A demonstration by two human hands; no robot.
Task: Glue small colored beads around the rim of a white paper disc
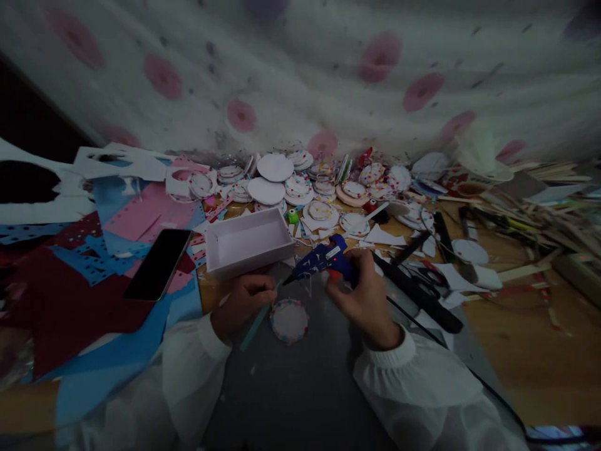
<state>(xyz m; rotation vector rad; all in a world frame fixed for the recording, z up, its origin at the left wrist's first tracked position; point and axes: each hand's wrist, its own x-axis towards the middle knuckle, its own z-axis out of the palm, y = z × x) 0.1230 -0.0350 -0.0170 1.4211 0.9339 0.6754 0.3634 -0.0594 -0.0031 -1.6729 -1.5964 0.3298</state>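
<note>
My right hand (364,294) grips a blue hot glue gun (322,260) by its handle, nozzle pointing left and down. Just left of the nozzle, my left hand (246,300) pinches a pale green strip (257,327) that slants down toward me. The nozzle tip is close to the strip's upper end; whether they touch I cannot tell. Below the nozzle, a white disc with a dotted, coloured rim (290,321) lies flat on the dark grey mat (295,401).
Behind my hands stands an open white box (248,241). A phone (158,264) lies on coloured sheets to the left. Decorated discs are heaped along the back. On the right are a black rod (422,297), scissors (425,275), wooden sticks and the gun's cord (417,322).
</note>
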